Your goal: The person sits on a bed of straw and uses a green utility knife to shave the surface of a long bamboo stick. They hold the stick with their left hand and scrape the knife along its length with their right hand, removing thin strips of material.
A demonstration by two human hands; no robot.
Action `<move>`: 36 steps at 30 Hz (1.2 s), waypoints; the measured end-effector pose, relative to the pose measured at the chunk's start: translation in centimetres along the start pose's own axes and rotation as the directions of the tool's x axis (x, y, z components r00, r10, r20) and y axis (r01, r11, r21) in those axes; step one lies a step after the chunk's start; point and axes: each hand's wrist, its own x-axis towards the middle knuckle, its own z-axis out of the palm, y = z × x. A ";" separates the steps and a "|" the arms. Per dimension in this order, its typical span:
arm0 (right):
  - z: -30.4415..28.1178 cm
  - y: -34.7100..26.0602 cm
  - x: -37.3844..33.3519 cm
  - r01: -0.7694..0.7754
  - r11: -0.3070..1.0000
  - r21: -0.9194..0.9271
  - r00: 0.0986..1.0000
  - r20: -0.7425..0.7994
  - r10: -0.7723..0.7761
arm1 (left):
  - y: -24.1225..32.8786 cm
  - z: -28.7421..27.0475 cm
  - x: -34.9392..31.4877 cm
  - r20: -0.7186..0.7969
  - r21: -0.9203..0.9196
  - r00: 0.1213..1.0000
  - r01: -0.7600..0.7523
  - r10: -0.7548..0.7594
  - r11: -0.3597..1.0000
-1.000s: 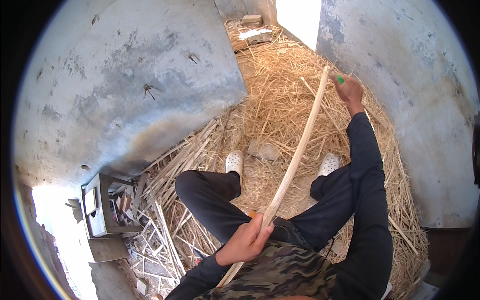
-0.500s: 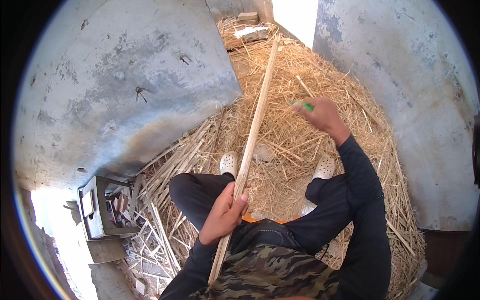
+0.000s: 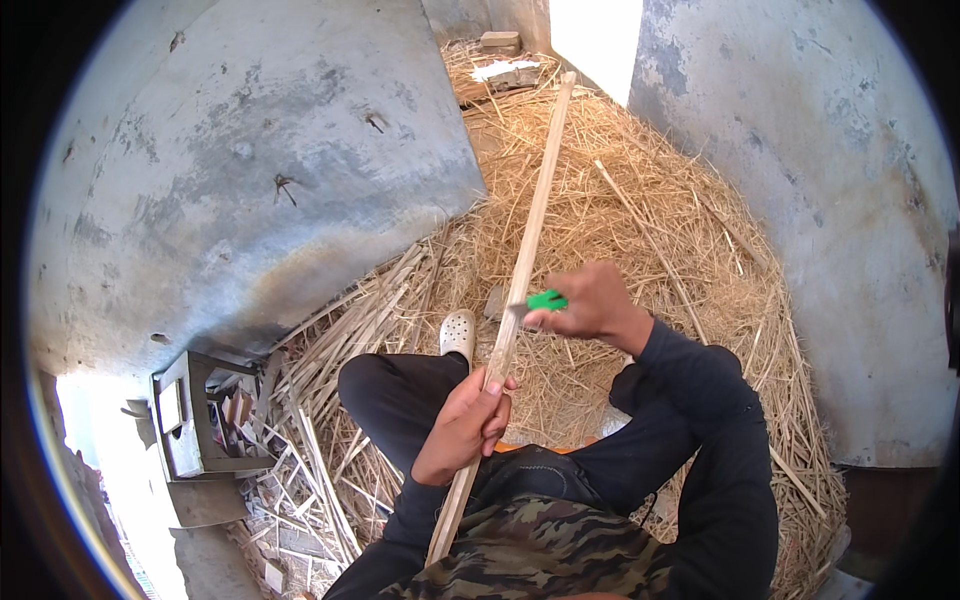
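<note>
A long pale strip of wood slants from my lap up toward the far end of the straw. My left hand is wrapped round its lower part. In my right hand is a knife with a green handle; its short blade meets the right side of the strip, a little above my left hand. The strip's lower end lies against my camouflage top.
Straw and shavings cover the floor around my feet. Split wood strips lie in a heap at left, beside a small wooden box holding odds and ends. Plastered walls rise on both sides. A light clog is on my left foot.
My right hand has come down and left with the knife, from beyond the strip's right side to the strip itself. My left hand keeps its grip; the strip has shifted slightly right.
</note>
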 end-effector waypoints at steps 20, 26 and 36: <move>-0.7 3.6 0.8 -0.024 0.975 -0.219 0.995 -0.097 0.003 | 0.4 1.3 -0.2 -0.022 0.059 1.000 -0.004 0.005 0.998; -2.3 6.2 2.3 -0.362 0.931 -0.050 0.928 0.075 0.365 | -0.6 1.3 -0.5 0.049 -0.030 0.998 0.032 -0.030 0.999; -1.6 2.8 1.2 -0.178 0.982 -0.055 0.983 -0.061 0.175 | -1.2 0.5 -0.4 0.152 -0.443 0.988 0.062 0.007 0.894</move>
